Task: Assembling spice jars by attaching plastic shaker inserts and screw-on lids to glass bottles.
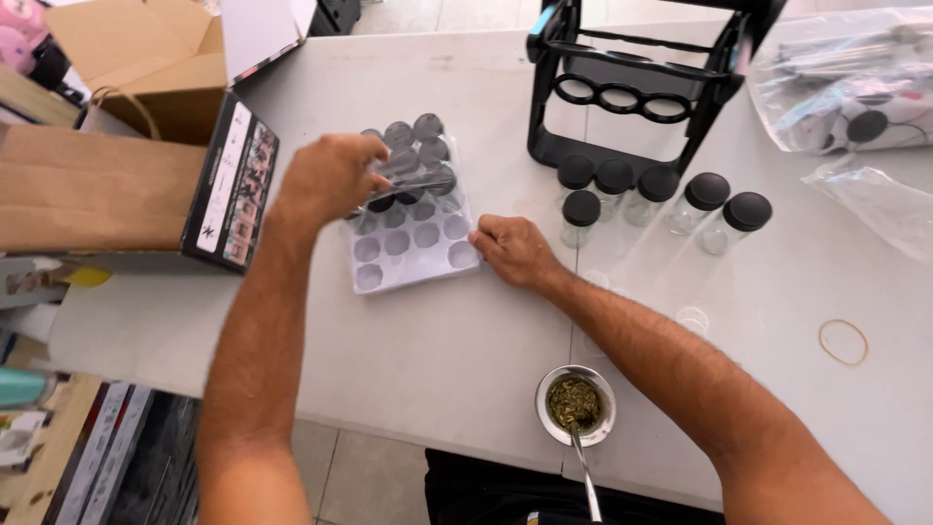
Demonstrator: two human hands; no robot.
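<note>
At the far left, a brown cardboard box (97, 190) lies on its side, with a black printed carton (233, 185) leaning against its end, both at the edge of the white desk (428, 350). Just right of them the left hand (330, 175) reaches over a white tray (413, 248) with round wells. Its fingers (374, 160) are clenched on a clear jar with a black lid (418, 180), which lies tilted over the upper part of the tray, among other black-lidded jars (413, 131) still sitting in the back rows. The front wells of the tray are bare. The right hand (515, 251) rests on the desk, touching the tray's right edge; its fingers are curled loosely, pressed against the tray's side and grasping nothing else.

Right of that hand, six upright clear jars with black lids (661, 194) stand in a loose cluster on the desk, just in front of a black rack (632, 92) with three round holes along its front bar. Near the front edge of the desk, between the forearms, sits a metal cup (575, 403) filled with green herb, a metal straw (586, 467) sticking out toward the viewer. Further right, a tan rubber band (843, 341) lies flat on the desk, well apart from the jars. At the upper right are crumpled clear plastic bags (855, 87).
</note>
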